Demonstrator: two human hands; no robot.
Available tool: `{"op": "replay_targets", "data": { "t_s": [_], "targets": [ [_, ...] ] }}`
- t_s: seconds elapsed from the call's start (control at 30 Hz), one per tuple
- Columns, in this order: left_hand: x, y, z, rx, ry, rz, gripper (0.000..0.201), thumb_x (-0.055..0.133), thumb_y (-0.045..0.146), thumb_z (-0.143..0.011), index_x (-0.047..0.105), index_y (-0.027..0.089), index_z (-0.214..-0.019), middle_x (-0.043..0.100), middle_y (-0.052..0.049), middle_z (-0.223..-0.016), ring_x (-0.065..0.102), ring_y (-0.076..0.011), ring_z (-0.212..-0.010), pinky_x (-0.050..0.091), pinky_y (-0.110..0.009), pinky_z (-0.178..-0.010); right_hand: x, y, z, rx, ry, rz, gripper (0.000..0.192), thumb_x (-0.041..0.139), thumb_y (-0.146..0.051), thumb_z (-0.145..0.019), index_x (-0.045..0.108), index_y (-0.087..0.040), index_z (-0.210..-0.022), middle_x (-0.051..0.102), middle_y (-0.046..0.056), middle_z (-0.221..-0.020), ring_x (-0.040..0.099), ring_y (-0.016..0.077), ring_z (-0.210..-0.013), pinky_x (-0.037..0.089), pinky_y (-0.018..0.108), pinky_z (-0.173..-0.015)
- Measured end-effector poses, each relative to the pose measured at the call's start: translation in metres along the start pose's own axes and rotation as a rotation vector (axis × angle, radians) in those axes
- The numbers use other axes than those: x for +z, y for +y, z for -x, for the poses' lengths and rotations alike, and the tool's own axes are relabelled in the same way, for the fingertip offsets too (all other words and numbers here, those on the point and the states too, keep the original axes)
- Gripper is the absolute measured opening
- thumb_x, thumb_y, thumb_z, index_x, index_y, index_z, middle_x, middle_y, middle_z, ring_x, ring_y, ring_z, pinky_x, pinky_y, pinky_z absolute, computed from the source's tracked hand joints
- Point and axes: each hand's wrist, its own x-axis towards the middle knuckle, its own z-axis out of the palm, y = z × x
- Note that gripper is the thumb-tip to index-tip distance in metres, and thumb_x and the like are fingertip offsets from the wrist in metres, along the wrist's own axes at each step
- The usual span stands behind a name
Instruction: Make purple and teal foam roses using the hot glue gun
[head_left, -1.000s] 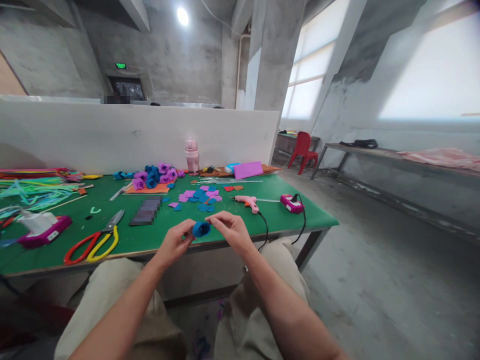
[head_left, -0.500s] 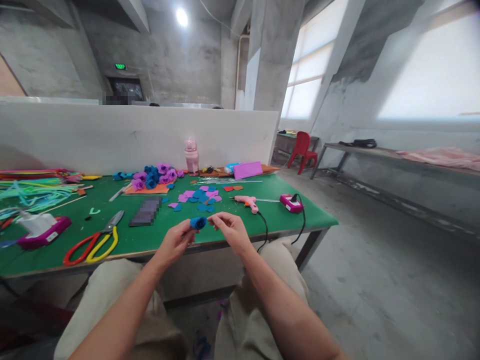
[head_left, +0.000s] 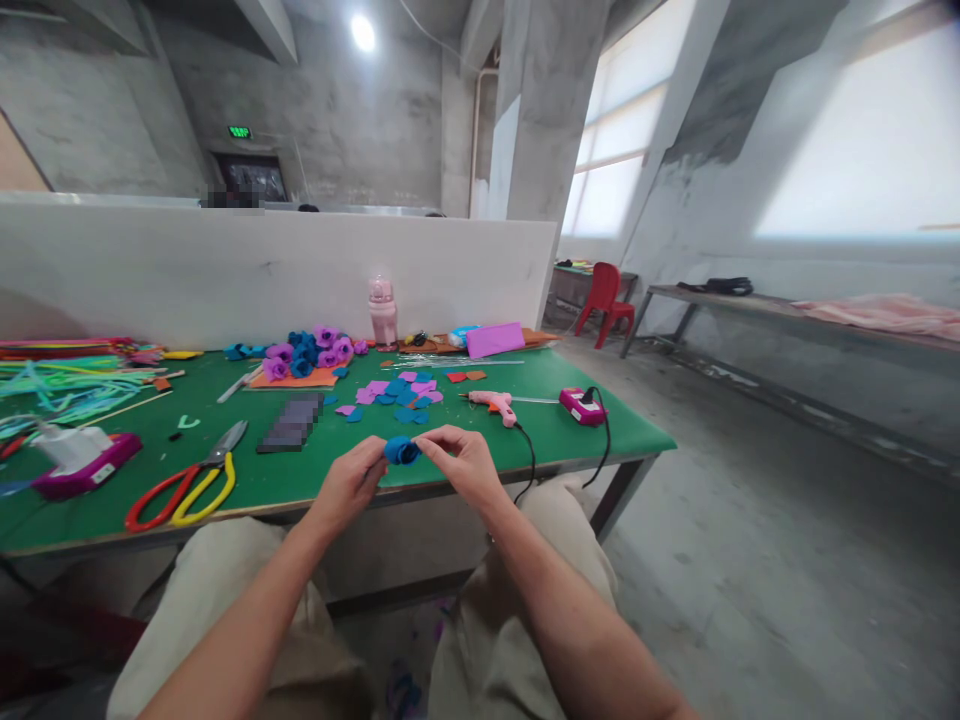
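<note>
1. The left hand (head_left: 351, 484) and the right hand (head_left: 466, 464) meet over the near edge of the green table (head_left: 300, 480), above the person's knees. Both close their fingertips on a small blue rolled flower (head_left: 402, 451) held between them: the left pinches it from the left side, and the right thumb and forefinger pinch it from the right.
2. To the left on the table lie red and yellow scissors (head_left: 184, 480), with a blurred dark flat object (head_left: 289, 424) just behind them.
3. At the far left edge sits a magenta box (head_left: 79, 462) with a white thing on top.
4. Beyond the hands lies a scatter of blue and pink cut petals (head_left: 397, 393). To their right rests a pink glue gun (head_left: 493, 403), and its black cord runs over the table edge near a pink power adapter (head_left: 583, 405).
5. Further back is a heap of finished purple and blue flowers (head_left: 311, 351), with a pink bottle (head_left: 382, 311) standing against the white partition (head_left: 225, 270).
</note>
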Motion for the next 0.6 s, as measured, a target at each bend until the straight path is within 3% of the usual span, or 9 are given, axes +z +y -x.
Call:
{"op": "replay_targets", "data": {
  "t_s": [0.37, 0.6],
  "targets": [
    [-0.0008, 0.0022, 0.0005, -0.025, -0.001, 0.019, 0.023, 0.038, 0.027, -0.089, 0.051, 0.018, -0.072, 0.052, 0.0, -0.068, 0.05, -0.0116, -0.063, 0.04, -0.022, -0.061, 0.0004, -0.0098, 0.0047, -0.205, 0.003, 0.233, 0.02, 0.053, -0.033, -0.082, 0.071, -0.022, -0.08, 0.066, 0.004, -0.074, 0.057, 0.0154, -0.069, 0.044, 0.027, -0.067],
    [0.0004, -0.0004, 0.0023, -0.022, -0.008, 0.069, 0.02, 0.039, 0.029, -0.09, 0.054, 0.019, -0.081, 0.055, -0.002, -0.074, 0.052, -0.013, -0.069, 0.041, -0.023, -0.064, 0.0042, -0.002, 0.0029, -0.059, 0.015, 0.078, 0.018, 0.057, -0.031, -0.077, 0.069, -0.019, -0.07, 0.066, 0.002, -0.069, 0.058, 0.0157, -0.065, 0.045, 0.026, -0.063]
  ]
}}
